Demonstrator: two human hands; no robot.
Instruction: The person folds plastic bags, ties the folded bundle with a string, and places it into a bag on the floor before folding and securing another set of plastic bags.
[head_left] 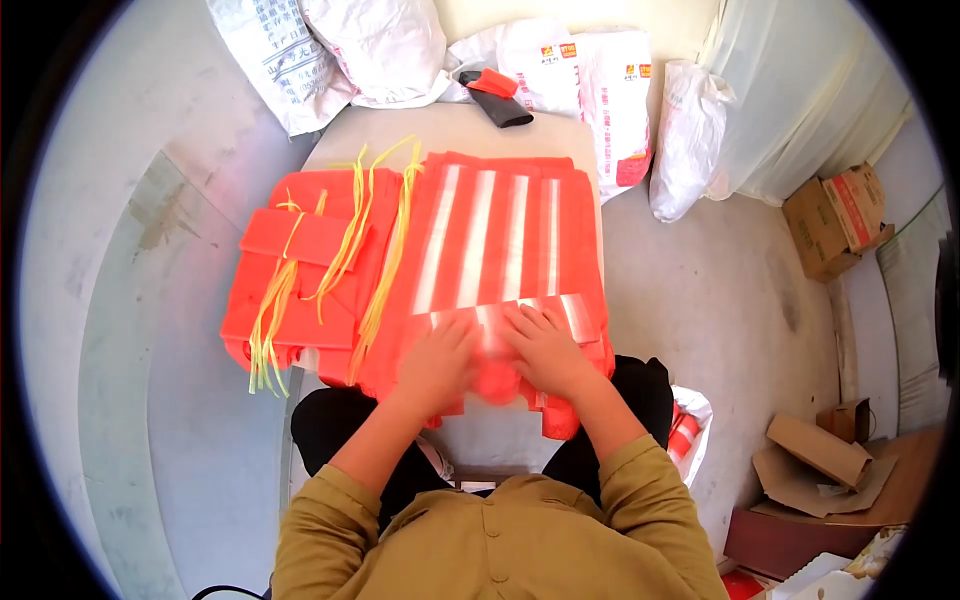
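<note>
Nearest to me is the wearer's mustard shirt [490,545], on the near side of the striped stack [478,240], with dark trousers [645,395] showing at its 2 near corners. The stack, red with white bands, is what I have under both hands. The left hand [438,358] lies palm down on the stack's near end, its fingers reaching onto a folded-over flap [575,315]. The right hand [547,352] lies just beside it, palm down, fingers spread on the same flap. Both are slightly blurred and I can't see the thumbs, so I cannot tell whether either pinches the material. Loose red material hangs below them at the stack's near edge.

To the right of the stack, lower down, I see an open white bag [692,440] with red-and-white material inside; well apart, farther right, lie opened cardboard pieces [815,465]. Immediately left of the stack sits a red bundle [265,330], with yellow strips [345,255] draped over it.

Beyond the stack, the table [390,130] bears a black-and-red item [502,108]. Behind that stand white sacks [375,50]; far right of the stack are a cardboard box [838,225] and a pale curtain [800,90].
</note>
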